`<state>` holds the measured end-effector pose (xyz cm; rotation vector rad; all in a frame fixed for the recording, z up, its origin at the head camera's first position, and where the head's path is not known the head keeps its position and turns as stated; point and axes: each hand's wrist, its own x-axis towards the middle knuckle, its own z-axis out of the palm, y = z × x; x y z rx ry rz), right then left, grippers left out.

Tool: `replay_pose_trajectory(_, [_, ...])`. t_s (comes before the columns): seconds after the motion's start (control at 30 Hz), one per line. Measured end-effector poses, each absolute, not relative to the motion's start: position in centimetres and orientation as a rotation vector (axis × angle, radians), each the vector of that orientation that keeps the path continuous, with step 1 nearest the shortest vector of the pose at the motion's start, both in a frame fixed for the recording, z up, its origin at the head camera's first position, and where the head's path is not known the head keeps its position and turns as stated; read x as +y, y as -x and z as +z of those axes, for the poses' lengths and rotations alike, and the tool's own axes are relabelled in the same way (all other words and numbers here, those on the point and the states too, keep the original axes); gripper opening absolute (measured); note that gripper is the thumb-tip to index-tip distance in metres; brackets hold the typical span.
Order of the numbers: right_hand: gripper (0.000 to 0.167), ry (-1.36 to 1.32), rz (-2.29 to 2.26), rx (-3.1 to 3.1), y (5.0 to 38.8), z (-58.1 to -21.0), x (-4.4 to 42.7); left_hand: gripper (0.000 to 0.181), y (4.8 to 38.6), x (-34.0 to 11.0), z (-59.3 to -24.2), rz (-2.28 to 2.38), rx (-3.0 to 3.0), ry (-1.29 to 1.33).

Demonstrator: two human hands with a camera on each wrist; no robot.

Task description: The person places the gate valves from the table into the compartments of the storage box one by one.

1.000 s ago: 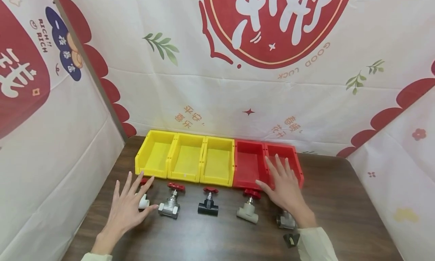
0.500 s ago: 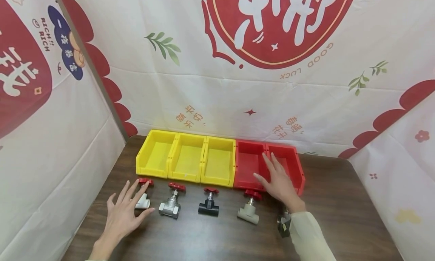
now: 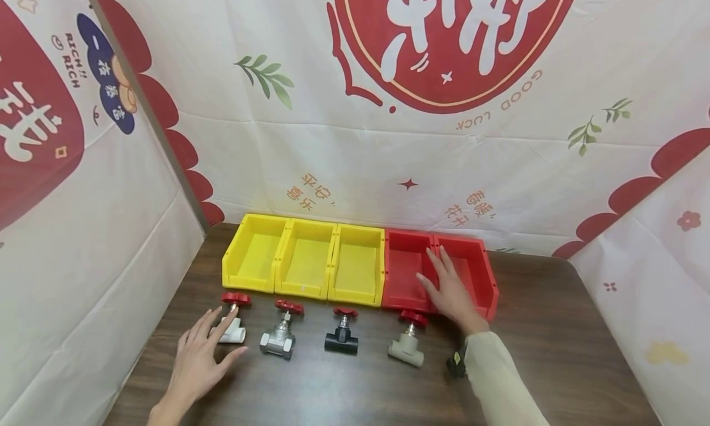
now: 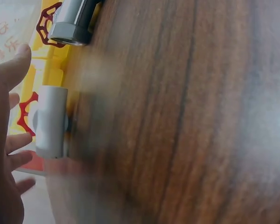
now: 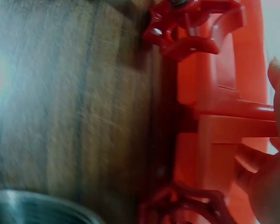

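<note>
My left hand [image 3: 198,359] hovers by the white tee-shaped valve [image 3: 234,332], fingers spread and loosely bent around nothing. In the left wrist view, that valve [image 4: 52,121] lies beside the fingers, its red handwheel [image 4: 28,114] beyond. My right hand [image 3: 453,293] is held over the two red bins [image 3: 407,299], its fingers apart and holding nothing. Between the hands lie a silver metal valve [image 3: 279,339], a black valve [image 3: 341,339] and a grey-beige valve [image 3: 407,347], all with red handwheels. Another metal valve [image 5: 32,207] shows partly in the right wrist view; my right arm hides it from the head view.
Three yellow bins [image 3: 302,287] stand in a row with the red ones along the back of the brown table [image 3: 344,395]. A printed cloth [image 3: 355,161] rises behind them and on both sides. A small black object [image 3: 456,364] shows beside the right sleeve.
My left hand has drawn back toward the front, uncovering the white valve and its handwheel. My right hand has shifted slightly left, and its sleeve now covers the rightmost metal valve.
</note>
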<state>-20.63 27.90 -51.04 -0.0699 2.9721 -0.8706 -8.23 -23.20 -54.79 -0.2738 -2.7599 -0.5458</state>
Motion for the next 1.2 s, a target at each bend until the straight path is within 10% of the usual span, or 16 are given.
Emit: replay_pose_trajectory(1.2, [0.081, -0.133, -1.108, 2.967, 21.0, -53.2, 27.4, 0.054, 9.6, -23.8, -56.9, -0.657, -2.743, 0.323])
